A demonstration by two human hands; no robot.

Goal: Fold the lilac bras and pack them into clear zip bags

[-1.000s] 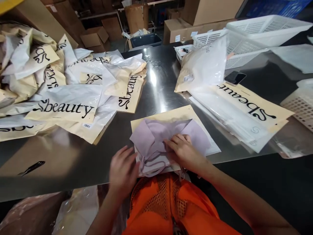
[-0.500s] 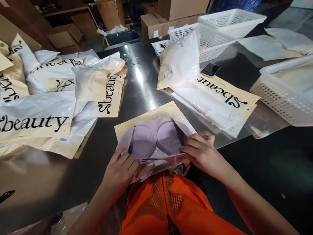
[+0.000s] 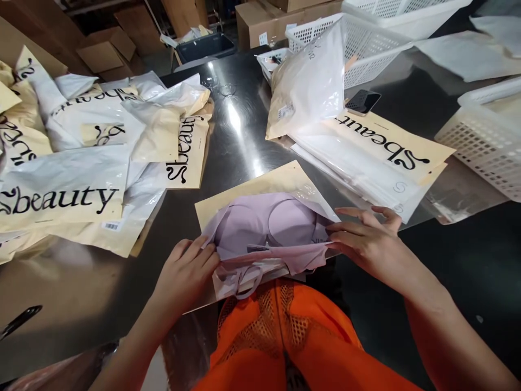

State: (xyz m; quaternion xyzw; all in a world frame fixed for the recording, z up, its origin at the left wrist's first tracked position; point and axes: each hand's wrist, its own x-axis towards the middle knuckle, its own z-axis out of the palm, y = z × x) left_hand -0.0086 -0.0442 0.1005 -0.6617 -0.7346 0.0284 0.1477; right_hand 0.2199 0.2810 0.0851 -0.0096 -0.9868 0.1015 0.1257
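Note:
A lilac bra (image 3: 291,221) lies at the table's front edge with the inside of its cups facing up. My left hand (image 3: 185,274) grips its left side, fingers curled over the fabric. On the other side, my right hand (image 3: 364,239) pinches the bra's right edge between thumb and fingers, some fingers lifted. A thin strap loop (image 3: 248,282) hangs toward me over the front edge. Beneath the bra rests a cream-and-clear plastic bag (image 3: 222,205), its far corner showing.
Several packed "Sbeauty" bags (image 3: 61,187) are heaped on the left. A plump bag (image 3: 307,81), flat bags (image 3: 378,144) and a phone (image 3: 363,102) lie right of centre. White baskets (image 3: 376,54) stand behind; another basket (image 3: 484,136) is far right. A black pen (image 3: 20,320) sits at left.
Both hands have moved apart, stretching the bra wider. Its near band has turned, so the strap loop now shows at the left front. The view has shifted slightly.

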